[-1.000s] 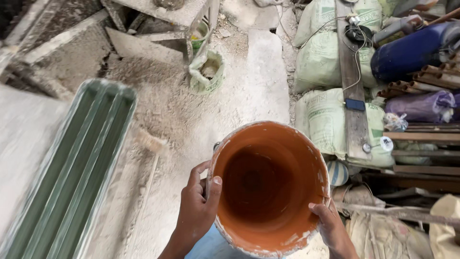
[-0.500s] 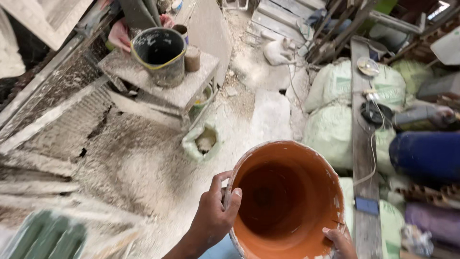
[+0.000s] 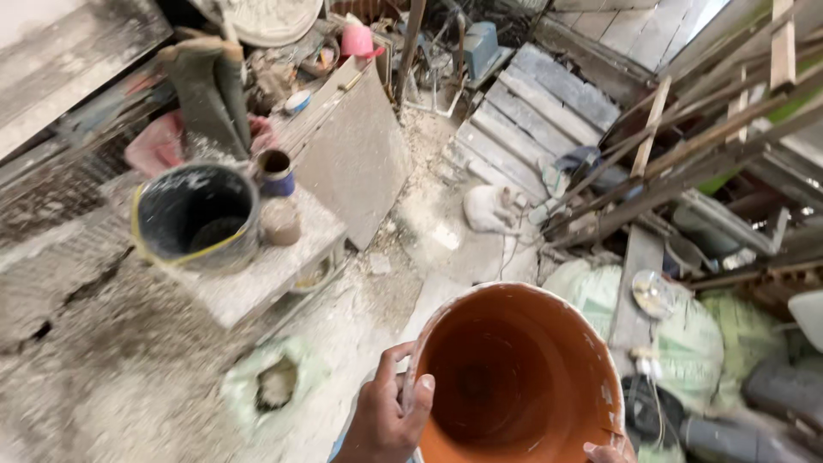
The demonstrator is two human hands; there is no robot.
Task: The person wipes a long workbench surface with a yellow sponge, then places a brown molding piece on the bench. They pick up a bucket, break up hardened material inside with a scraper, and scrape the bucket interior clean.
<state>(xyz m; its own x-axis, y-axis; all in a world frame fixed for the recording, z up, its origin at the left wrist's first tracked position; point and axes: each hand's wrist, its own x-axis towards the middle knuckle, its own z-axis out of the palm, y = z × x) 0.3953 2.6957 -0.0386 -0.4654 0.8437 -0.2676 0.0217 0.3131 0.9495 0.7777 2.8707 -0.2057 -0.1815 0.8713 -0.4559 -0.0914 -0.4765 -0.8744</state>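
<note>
Orange bucket [image 3: 519, 377] sits low in the view, mouth up and empty inside, carried between both hands above the dusty floor [image 3: 111, 394]. Left hand [image 3: 387, 420] clamps the near-left rim, thumb hooked over the lip into the bucket and fingers curled outside, a grip that keeps the bucket level. Right hand [image 3: 607, 451] shows only fingertips at the lower right rim; touching it, but full grasp cannot be confirmed. A dark bucket [image 3: 195, 216] stands well apart on a dusty worktop [image 3: 266, 274].
</note>
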